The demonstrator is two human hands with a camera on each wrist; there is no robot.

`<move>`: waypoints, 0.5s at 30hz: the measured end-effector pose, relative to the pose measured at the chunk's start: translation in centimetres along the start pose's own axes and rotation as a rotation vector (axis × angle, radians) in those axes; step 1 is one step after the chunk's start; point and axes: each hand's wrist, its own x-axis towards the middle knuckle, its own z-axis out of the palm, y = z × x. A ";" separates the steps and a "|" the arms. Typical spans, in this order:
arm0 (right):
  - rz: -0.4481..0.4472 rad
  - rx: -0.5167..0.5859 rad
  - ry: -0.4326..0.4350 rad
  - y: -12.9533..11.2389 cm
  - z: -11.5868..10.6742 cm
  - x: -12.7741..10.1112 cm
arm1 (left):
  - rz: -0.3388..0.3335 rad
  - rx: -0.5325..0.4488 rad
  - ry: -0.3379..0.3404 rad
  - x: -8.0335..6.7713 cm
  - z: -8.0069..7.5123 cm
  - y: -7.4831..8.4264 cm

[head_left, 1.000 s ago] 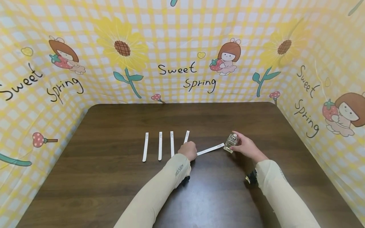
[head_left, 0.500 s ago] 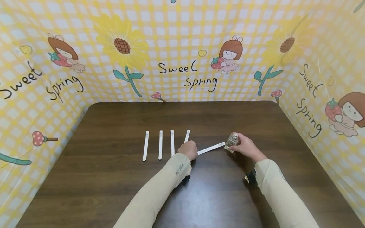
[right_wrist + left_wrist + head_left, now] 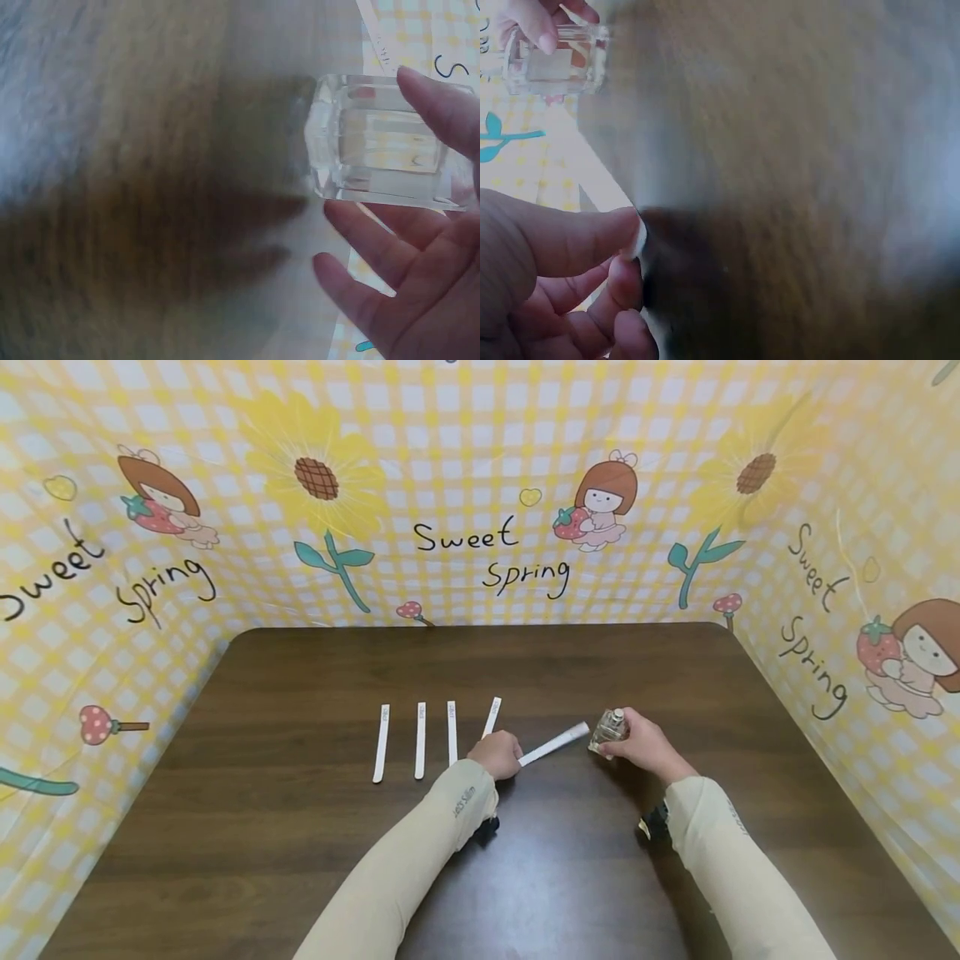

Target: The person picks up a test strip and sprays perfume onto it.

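Note:
On the dark wooden table (image 3: 300, 827), my left hand (image 3: 498, 753) pinches the near end of a white paper strip (image 3: 555, 743) that slants up and right toward a small clear glass bottle (image 3: 607, 731). My right hand (image 3: 641, 745) grips that bottle and holds it tilted just past the strip's far end. In the left wrist view the thumb and fingers (image 3: 592, 247) squeeze the strip's edge (image 3: 640, 236), with the bottle (image 3: 551, 60) at the top left. The right wrist view shows the bottle (image 3: 386, 139) held between thumb and fingers (image 3: 435, 97).
Three white strips (image 3: 418, 742) lie side by side left of my left hand, and another strip (image 3: 491, 717) shows just behind it. Yellow checked cloth (image 3: 480, 485) printed with sunflowers walls in the table at the back and both sides.
The far end of the pinched strip has lifted a little and swung closer to the bottle. Both hands stay nearly in place.

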 end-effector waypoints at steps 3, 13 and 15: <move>0.011 -0.036 0.024 -0.1 0.1 0.0 | 0.026 -0.023 0.009 -0.1 -0.2 -0.2; -0.076 0.010 0.133 -0.3 0.1 -0.5 | -0.028 -0.242 0.089 -0.5 -1.1 -0.7; -0.097 0.092 0.154 -0.6 0.1 -0.6 | -0.040 -0.331 0.104 -0.6 -1.4 -0.8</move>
